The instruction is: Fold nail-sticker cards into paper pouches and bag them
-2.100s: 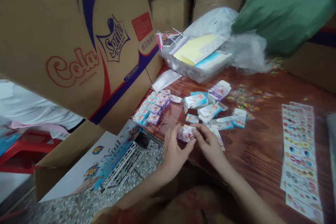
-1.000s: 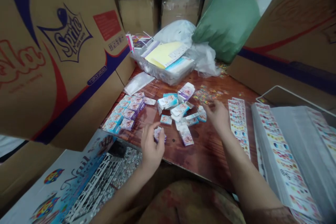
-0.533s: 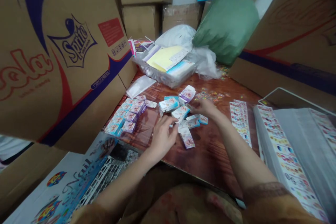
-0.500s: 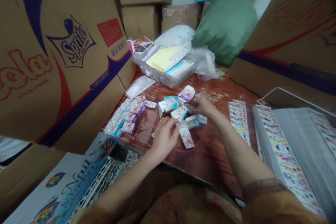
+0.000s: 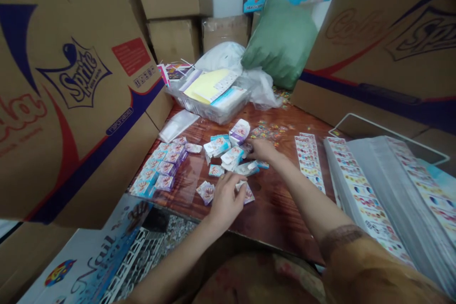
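My left hand (image 5: pixel 227 200) is bent over a small white and purple carton (image 5: pixel 246 192), fingers and thumb at its left side and covering part of it. My right hand (image 5: pixel 262 150) reaches into the loose pile, fingertips bent together beside an upright purple carton (image 5: pixel 239 131); what they hold is hard to make out. Several blue and white cartons (image 5: pixel 231 156) lie between the hands, some with flaps up. Left of my left hand are small picture cards (image 5: pixel 205 192). A packed group of blue and purple cartons (image 5: pixel 156 169) lies at the table's left.
Large cardboard boxes stand left (image 5: pixel 89 152) and right (image 5: pixel 356 99). A clear plastic tub (image 5: pixel 217 111) with papers sits behind the pile, near a green bag (image 5: pixel 281 42). Sticker sheets (image 5: pixel 309 159) and thick stacks (image 5: pixel 359 190) lie right. Colourful bits (image 5: pixel 267 132) are scattered on the table (image 5: pixel 274 209).
My left hand has moved right and towards me, over the purple and white carton, uncovering cards and a small blue carton. My right hand stays at the pile. The view has shifted.
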A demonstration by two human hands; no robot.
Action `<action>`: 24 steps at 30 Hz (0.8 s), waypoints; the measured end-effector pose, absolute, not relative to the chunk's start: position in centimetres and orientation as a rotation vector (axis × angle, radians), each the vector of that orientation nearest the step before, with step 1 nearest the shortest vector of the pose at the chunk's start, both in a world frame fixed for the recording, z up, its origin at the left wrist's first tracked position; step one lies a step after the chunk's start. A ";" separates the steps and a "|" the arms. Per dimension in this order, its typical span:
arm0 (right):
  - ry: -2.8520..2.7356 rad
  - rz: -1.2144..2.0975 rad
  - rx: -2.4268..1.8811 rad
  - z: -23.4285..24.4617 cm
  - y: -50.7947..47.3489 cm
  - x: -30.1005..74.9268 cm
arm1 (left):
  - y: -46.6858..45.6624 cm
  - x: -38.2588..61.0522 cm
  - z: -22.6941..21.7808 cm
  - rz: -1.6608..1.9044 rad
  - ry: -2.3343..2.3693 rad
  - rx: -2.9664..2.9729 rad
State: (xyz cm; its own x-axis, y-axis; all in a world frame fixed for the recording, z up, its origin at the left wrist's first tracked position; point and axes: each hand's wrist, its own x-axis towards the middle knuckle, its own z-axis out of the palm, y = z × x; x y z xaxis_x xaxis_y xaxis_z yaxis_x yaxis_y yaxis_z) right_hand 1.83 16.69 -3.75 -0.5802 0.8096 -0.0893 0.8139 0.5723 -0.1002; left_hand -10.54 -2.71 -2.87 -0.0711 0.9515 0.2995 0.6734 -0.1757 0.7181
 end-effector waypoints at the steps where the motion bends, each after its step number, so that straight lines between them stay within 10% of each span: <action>1: 2.742 -0.199 1.417 -3.7 16.9 1.7 | -2.8 -10.4 -2.9 1.108 1.745 1.870; 24: 3.003 -0.129 0.933 -1.8 18.3 4.0 | -3.2 -10.2 -3.6 1.087 1.723 1.804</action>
